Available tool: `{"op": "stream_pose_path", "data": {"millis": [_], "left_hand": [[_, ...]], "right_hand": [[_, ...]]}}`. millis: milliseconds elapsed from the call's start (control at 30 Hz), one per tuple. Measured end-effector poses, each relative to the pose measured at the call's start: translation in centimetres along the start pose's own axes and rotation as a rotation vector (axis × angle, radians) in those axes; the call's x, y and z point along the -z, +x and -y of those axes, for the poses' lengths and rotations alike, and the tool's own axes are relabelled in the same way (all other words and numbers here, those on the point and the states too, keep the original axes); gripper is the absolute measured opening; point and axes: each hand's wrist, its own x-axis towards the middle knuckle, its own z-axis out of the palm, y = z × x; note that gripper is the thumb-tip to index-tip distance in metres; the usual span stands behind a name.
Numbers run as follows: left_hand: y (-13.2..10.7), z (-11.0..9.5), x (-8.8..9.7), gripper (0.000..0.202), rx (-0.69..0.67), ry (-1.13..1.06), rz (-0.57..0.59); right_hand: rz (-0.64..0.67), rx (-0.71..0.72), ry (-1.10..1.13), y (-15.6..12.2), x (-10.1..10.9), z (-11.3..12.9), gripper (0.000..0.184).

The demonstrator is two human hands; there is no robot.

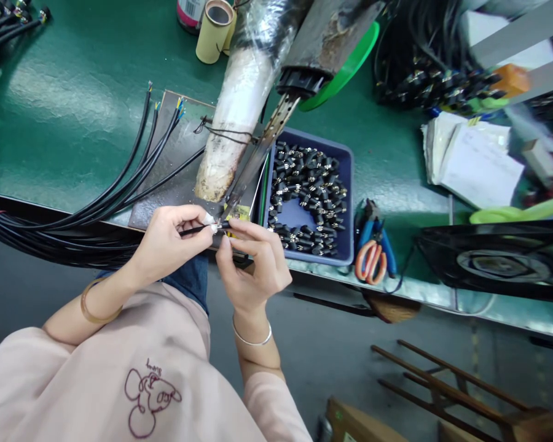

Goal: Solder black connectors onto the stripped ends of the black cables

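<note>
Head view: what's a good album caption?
Left hand holds a black cable, right hand a black connector, by a soldering iron.

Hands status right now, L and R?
Left hand: closed, pinching a black cable near its end.
Right hand: fingers drawn in, apparently holding a small black connector; exact grip hard to tell.

At the edge of a green worktop (87,67), the left hand (172,238) pinches a thin black cable (191,231), and the right hand (254,261) holds a small black cylindrical connector (223,225) at its end. A long metal soldering iron (276,123) slants down to them; whether its tip touches is too small to tell. Beside it hangs a white plastic-wrapped tube (233,110). Right of these, a blue rectangular plastic tray (351,202) holds many black connectors (309,166), near orange-handled pliers (371,261).
</note>
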Motion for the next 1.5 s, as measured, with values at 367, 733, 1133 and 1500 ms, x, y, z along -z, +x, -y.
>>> {"op": "stream_pose_path", "data": {"millis": [367, 733, 1133, 1500], "left_hand": [[-2.9, 1.1, 0.5, 0.016, -0.130, 0.375, 0.465], [-3.4, 1.9, 4.5, 0.009, -0.422, 0.527, -0.289], [3.5, 2.4, 7.8, 0.007, -0.279, 0.468, -0.602], [-2.3, -2.0, 4.5, 0.006, -0.306, 0.157, 0.382]], "right_hand": [[-0.355, -0.102, 0.169, 0.9, 0.9, -1.5, 0.006], [-0.618, -0.357, 0.152, 1.3, 1.3, -5.9, 0.020], [-0.418, -0.459, 0.192, 1.3, 2.6, -4.0, 0.028], [0.004, -0.274, -0.304, 2.0, 7.8, -1.9, 0.012]]}}
